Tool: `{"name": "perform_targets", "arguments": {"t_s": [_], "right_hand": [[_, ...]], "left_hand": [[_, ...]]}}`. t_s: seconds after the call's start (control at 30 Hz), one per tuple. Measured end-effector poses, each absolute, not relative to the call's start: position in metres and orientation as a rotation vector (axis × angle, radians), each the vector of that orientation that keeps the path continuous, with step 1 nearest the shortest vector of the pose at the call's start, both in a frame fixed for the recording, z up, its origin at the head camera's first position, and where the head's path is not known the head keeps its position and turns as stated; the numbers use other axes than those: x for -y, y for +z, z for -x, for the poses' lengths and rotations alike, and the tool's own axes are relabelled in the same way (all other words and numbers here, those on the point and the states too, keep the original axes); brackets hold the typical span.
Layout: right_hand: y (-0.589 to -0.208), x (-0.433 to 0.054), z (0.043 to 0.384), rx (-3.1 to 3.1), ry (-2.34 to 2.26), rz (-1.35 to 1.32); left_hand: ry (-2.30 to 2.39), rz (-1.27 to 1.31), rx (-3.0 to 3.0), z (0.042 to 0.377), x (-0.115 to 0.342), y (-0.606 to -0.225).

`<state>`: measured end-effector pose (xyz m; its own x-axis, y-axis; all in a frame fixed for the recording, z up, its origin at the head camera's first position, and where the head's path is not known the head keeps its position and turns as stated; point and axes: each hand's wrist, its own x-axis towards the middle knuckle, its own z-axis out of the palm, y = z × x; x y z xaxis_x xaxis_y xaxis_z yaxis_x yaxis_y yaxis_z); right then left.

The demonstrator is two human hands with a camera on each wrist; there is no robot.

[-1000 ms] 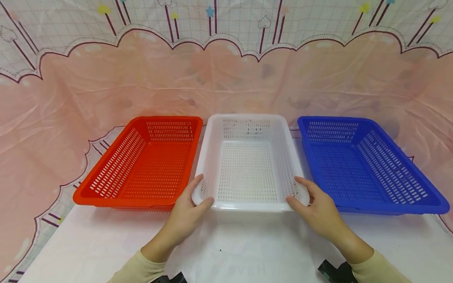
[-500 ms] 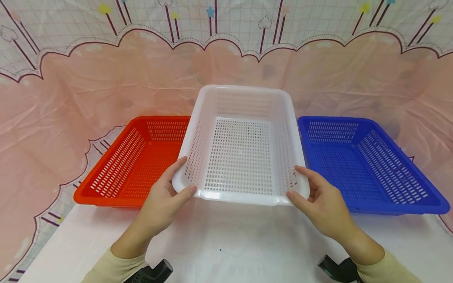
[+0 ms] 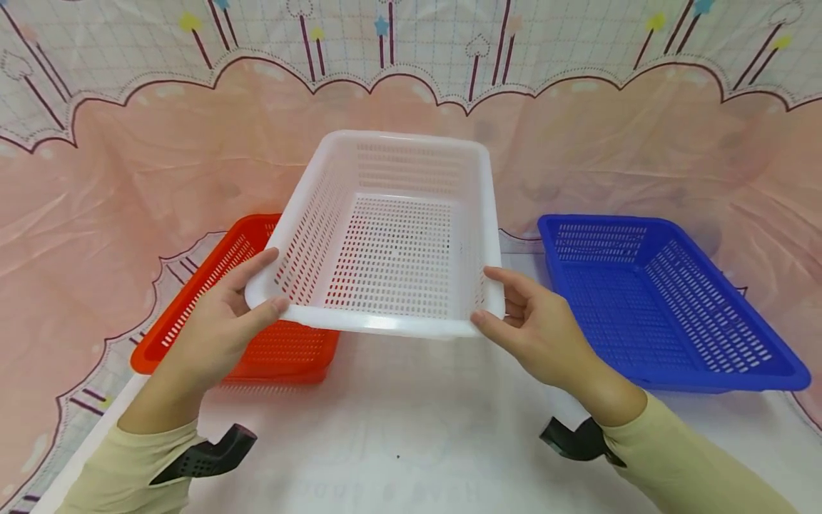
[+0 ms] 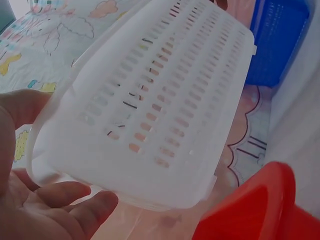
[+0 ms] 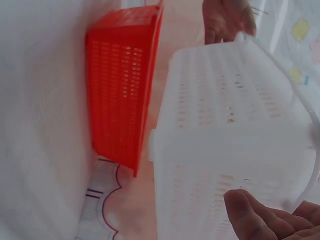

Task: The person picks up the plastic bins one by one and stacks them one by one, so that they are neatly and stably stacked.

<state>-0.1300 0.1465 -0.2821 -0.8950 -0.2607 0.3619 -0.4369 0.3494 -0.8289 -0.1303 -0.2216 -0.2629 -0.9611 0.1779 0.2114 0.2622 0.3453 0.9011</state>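
A white perforated plastic basket (image 3: pixel 398 250) is held up in the air, its near side toward me and its inside bare. My left hand (image 3: pixel 218 321) grips its near left corner, thumb over the rim and fingers under it. At the near right corner my right hand (image 3: pixel 546 328) pinches the rim the same way. The left wrist view shows fingers (image 4: pixel 95 210) against the outer wall of the white basket (image 4: pixel 165 110). Partly covered by the white basket in the head view, a red basket (image 3: pixel 276 353) stands on the table at left.
On the right of the white table (image 3: pixel 398 414) stands a blue basket (image 3: pixel 668 307), matching in shape. A pink and white patterned cloth (image 3: pixel 411 107) hangs behind the table. Black wrist cameras (image 3: pixel 212 453) sit on both beige sleeves.
Both hands have lifted the white basket from the table between the other two. It has moved up and left, over part of the red basket, and tilted slightly.
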Motion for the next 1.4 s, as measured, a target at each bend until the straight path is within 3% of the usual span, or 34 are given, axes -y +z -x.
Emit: {"name": "perform_targets", "arguments": {"t_s": [0.47,0.67,1.4], "right_hand": [[-0.279,-0.084,0.155,2.451,1.74,-0.799],[-0.283,-0.059,0.156,2.477,1.775,-0.847],[-0.287,0.002,0.154,2.56,1.81,-0.828]], "left_hand": [[-2.088,0.651,2.178,0.139,0.31,-0.285],[-2.183,0.627,2.105,0.136,0.347,-0.297],[-2.238,0.633,1.792,0.143,0.415,-0.325]]}}
